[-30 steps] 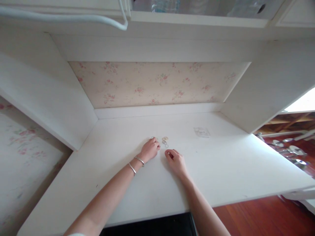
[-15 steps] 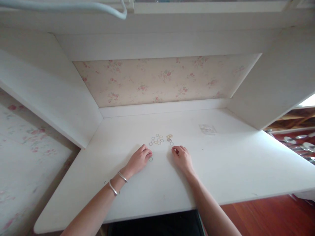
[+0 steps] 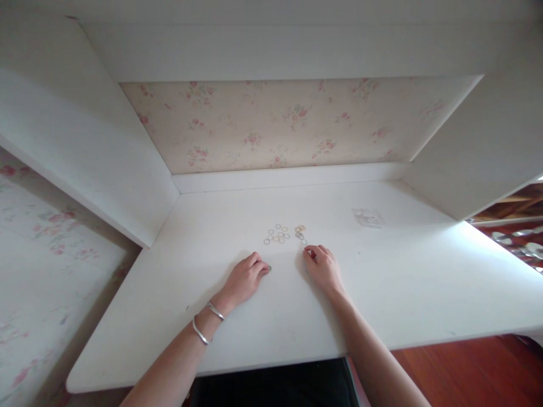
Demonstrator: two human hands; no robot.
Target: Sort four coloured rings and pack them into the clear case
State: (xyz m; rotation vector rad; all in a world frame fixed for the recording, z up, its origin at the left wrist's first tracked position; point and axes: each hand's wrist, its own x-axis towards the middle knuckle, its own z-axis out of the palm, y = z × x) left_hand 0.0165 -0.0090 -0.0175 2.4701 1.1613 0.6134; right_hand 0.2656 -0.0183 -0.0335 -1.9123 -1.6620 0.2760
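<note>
The work looks partway along. The rings lie on the white table point(image 3: 424, 282) in two groups near the middle of the frame. The left group point(image 3: 278, 235) is spread out, nine or so thin circles, mostly side by side, some touching or nearly so. The right group point(image 3: 299, 233) is smaller and bunched, with several rings overlapping and one at its lower end. Both silver and gold tones show. Which group counts as done and which as left cannot be told from this view.

Below the left group, the person's left hand point(image 3: 247, 275) has thumb and fingertips pinched together on a small dark-greenish edge, probably a single ring point(image 3: 270, 268) apart from both groups. The right hand point(image 3: 323, 268) rests just below the right group, fingers curled towards the thumb; whether it grips anything cannot be told. The two hands are apart.

No brand or readable writing shows. A clear packet point(image 3: 367, 218) lies flat, right of centre, with faint marks on it, too small to make out as print. The wallpaper point(image 3: 299, 121) across the upper middle bears flowers, no lettering.
</note>
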